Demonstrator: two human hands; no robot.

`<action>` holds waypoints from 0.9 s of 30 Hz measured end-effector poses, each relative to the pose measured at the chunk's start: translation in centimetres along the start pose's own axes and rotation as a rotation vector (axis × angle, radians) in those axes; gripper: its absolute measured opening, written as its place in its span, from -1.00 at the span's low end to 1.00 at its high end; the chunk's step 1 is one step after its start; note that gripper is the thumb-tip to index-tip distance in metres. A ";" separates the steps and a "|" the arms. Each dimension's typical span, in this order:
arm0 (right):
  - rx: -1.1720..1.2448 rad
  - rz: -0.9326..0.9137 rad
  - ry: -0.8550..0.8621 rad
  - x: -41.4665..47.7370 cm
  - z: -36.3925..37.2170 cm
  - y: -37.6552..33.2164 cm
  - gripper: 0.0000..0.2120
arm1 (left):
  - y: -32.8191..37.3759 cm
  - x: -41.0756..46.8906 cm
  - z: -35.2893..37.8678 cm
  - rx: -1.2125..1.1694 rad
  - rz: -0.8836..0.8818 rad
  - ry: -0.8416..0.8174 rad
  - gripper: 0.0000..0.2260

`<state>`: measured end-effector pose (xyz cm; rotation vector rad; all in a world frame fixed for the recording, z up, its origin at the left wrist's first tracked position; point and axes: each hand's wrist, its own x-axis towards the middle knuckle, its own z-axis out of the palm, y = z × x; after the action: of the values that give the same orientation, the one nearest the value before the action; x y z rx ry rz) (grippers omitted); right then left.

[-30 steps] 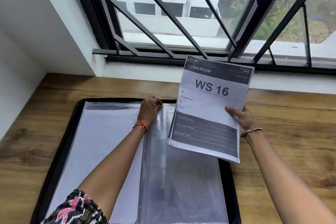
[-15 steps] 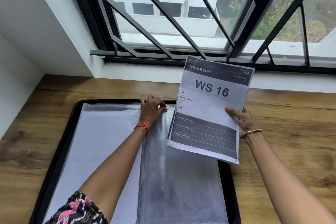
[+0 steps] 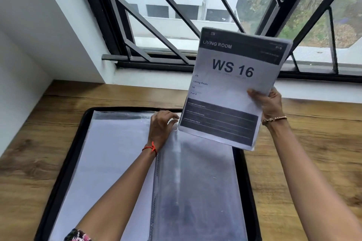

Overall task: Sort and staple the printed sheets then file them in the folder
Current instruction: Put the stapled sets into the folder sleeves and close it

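A black folder (image 3: 64, 158) lies open on the wooden table, showing clear plastic sleeves (image 3: 199, 186) on the right and a white sheet under plastic on the left. My left hand (image 3: 161, 128) pinches the top edge of a clear sleeve near the folder's spine. My right hand (image 3: 268, 101) grips the right edge of a set of printed sheets (image 3: 229, 92) headed "LIVING ROOM, WS 16". The sheets hang tilted in the air above the folder's upper right corner. No stapler is in view.
The wooden table (image 3: 305, 158) runs under a barred window (image 3: 195, 25), with a white sill at its far edge. A white wall (image 3: 29, 45) closes off the left side.
My right hand has lifted the printed sheets higher and a little to the right. My left hand stays at the top of the sleeve, its fingers working the edge.
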<state>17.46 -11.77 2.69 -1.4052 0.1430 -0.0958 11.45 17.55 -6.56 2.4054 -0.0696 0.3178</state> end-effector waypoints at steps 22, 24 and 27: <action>-0.594 -0.247 -0.396 8.0 11.8 -2.9 -0.71 | -0.8 1.0 -1.0 -0.153 0.034 -0.076 -0.91; -0.603 -0.239 -0.413 8.0 12.6 -2.4 -0.69 | -0.6 1.2 -0.8 -0.145 0.039 -0.067 -0.90; -0.593 -0.227 -0.418 8.1 13.7 -1.7 -0.68 | 0.2 1.3 -0.4 -0.060 0.023 -0.050 -0.83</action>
<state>27.62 0.10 6.20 -1.9967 -0.3650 0.0610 12.60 17.78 -5.81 2.3544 -0.1284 0.2624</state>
